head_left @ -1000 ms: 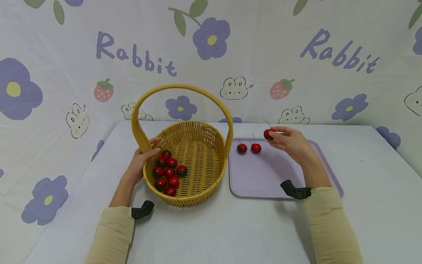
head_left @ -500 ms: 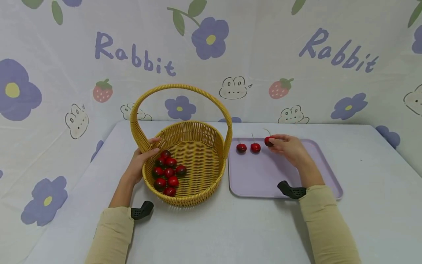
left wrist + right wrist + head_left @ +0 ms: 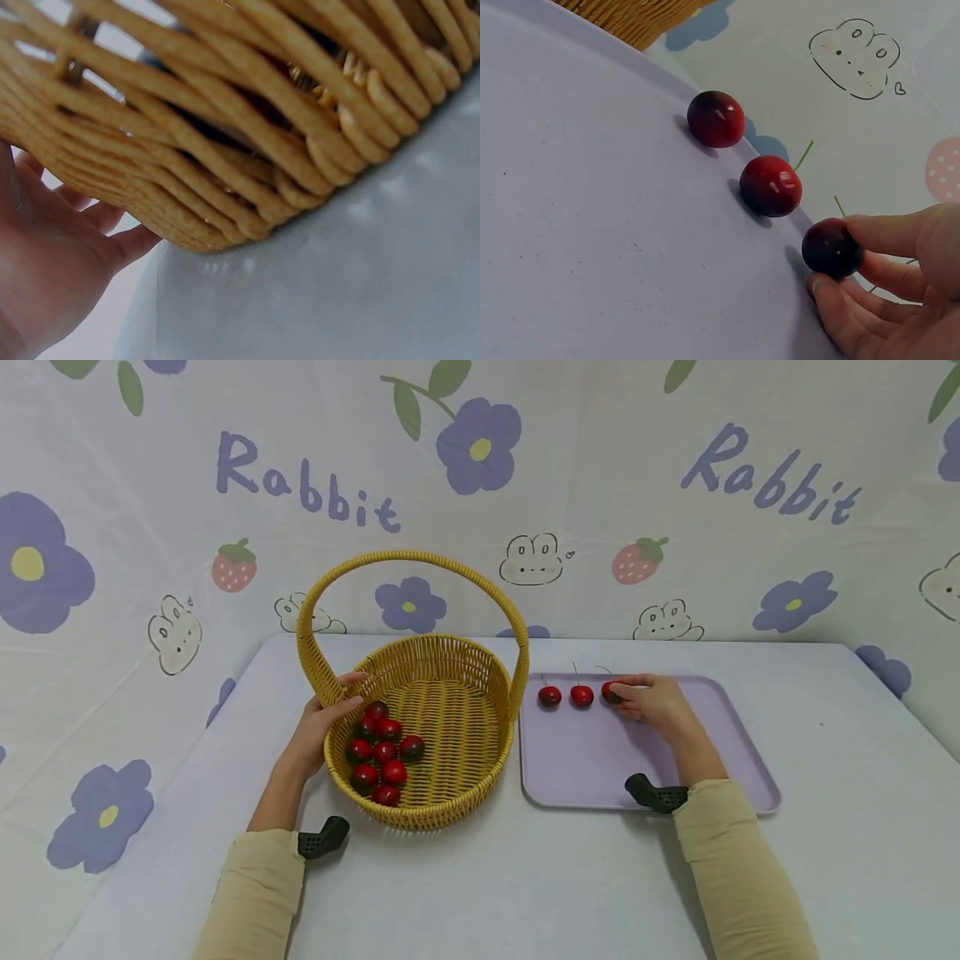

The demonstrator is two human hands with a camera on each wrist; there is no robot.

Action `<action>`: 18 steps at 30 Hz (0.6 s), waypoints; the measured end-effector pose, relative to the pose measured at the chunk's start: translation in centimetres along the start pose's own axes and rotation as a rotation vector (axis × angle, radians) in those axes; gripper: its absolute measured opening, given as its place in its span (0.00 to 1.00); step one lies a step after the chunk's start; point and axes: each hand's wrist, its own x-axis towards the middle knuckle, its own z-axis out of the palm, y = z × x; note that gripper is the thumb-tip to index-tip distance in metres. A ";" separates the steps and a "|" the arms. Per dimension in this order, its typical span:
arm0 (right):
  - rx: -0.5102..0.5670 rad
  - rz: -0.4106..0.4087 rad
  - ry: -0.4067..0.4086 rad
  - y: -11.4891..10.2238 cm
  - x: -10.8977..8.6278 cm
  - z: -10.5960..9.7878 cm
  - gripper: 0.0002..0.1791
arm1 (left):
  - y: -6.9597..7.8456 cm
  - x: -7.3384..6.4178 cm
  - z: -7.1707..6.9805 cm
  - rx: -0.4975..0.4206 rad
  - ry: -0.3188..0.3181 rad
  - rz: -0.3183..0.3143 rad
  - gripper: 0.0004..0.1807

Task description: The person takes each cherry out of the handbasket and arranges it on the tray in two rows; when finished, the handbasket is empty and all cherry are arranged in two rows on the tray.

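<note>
My right hand [image 3: 654, 706] pinches a dark red cherry [image 3: 831, 249] between thumb and fingers, close over the far edge of the lilac tray [image 3: 577, 768]. Left of it on the tray sit two more cherries in a row, a middle one [image 3: 771, 186] and an outer one [image 3: 716, 120], stems pointing up. With my left hand [image 3: 313, 733] I grip the left side of a yellow wicker basket [image 3: 465, 718], thumb over the rim at the handle's base. Several cherries [image 3: 386, 752] lie in the basket's left part. From the left wrist, the fingers go behind the weave [image 3: 225, 135].
The basket's tall arched handle [image 3: 412, 557] rises above it. Basket and tray stand side by side, rims close together, on a white table [image 3: 480, 893]. A printed cloth [image 3: 585, 468] with flowers and rabbits hangs behind.
My right hand has lowered the cherry toward the tray's far edge, level with the other two and to their right. The left hand and basket have stayed put.
</note>
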 end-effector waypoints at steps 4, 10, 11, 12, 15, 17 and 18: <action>-0.033 0.003 0.011 0.0 0.1 0.1 0.24 | 0.0 0.0 0.0 0.001 0.000 0.003 0.26; -0.126 0.018 0.030 0.1 0.4 0.2 0.24 | 0.0 -0.1 0.0 0.007 0.001 0.003 0.27; -0.133 0.019 0.034 0.1 0.4 0.2 0.23 | 0.0 -0.1 0.0 0.008 0.000 0.004 0.27; -0.137 0.020 0.036 0.1 0.4 0.2 0.23 | 0.0 -0.1 0.0 0.010 0.001 0.004 0.26; -0.147 0.021 0.047 0.1 0.5 0.2 0.24 | 0.0 -0.1 0.0 0.017 0.000 0.005 0.26; -0.157 0.026 0.060 0.2 0.5 0.3 0.24 | 0.0 0.0 0.0 0.021 0.001 0.003 0.26; -0.166 0.029 0.065 0.2 0.5 0.3 0.25 | 0.0 0.0 0.0 0.022 0.001 0.002 0.26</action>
